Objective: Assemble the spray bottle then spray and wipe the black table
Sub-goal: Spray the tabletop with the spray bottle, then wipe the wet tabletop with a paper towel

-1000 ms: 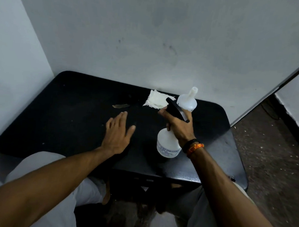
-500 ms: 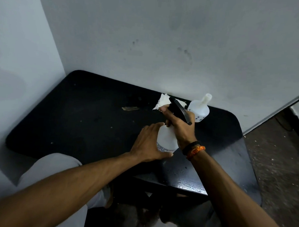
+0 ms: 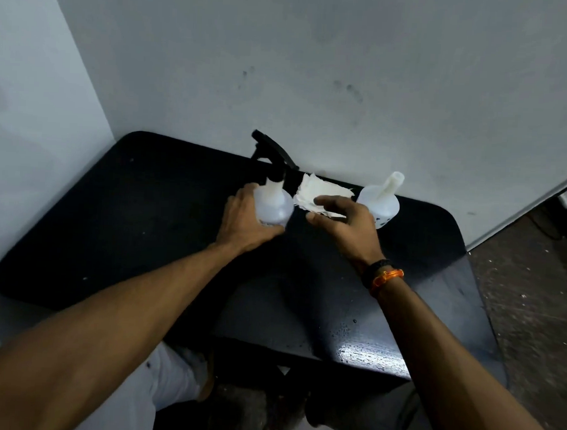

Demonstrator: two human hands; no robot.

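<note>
My left hand (image 3: 243,221) grips the translucent white spray bottle (image 3: 274,204) by its body, above the black table (image 3: 145,228). Its black trigger head (image 3: 272,152) sits on top and points left and away. My right hand (image 3: 346,224) hovers to the right of the bottle with fingers spread and nothing in it. Just beyond its fingertips lies a crumpled white cloth (image 3: 322,195) near the table's back edge.
A second white bottle with a narrow spout (image 3: 381,203) stands at the back right, close to my right hand. Grey walls enclose the table at the back and left. Wet droplets shine on the table's front right part (image 3: 367,351). Bare floor lies to the right.
The spray bottle has passed from my right hand to my left hand and moved up and away. My right hand has let go and opened near the cloth.
</note>
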